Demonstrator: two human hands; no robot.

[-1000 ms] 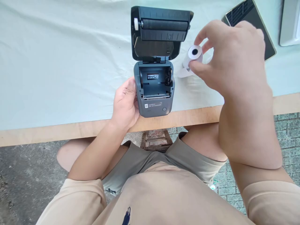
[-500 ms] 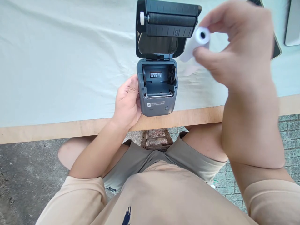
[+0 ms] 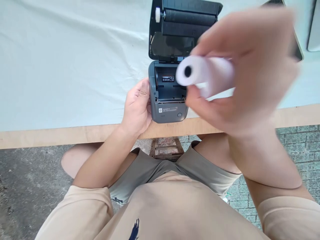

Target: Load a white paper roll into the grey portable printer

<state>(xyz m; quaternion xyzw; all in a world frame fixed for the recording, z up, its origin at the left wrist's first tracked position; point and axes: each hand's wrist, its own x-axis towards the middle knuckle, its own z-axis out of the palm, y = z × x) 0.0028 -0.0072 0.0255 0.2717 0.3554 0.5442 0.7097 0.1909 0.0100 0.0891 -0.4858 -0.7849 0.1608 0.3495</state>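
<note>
A small dark grey label printer [image 3: 165, 115] lies at the table's front edge, its lid [image 3: 172, 43] swung up and back. The paper bay [image 3: 170, 90] shows bare inside, with a small printed sticker at its back wall. My left hand [image 3: 137, 106] is closed around the printer's left side, fingers partly hidden under it. A white paper roll [image 3: 192, 70] with a dark core hole is pinched between the thumb and fingers of my right hand [image 3: 250, 73], which is blurred. One end of the roll overlaps the right side of the bay from my viewpoint.
A pale cloth [image 3: 75, 66] covers the table, which has a bare wooden front edge [image 3: 62, 135]. A dark flat device [image 3: 298, 50] lies at the right, partly behind my hand, with a grey flat object [image 3: 315, 33] beyond it. A wooden stool [image 3: 166, 148] shows below.
My right hand has brought the paper roll left and toward me, from beside the lid to over the bay's right side. The roll has turned more sideways. My left hand keeps its hold.
</note>
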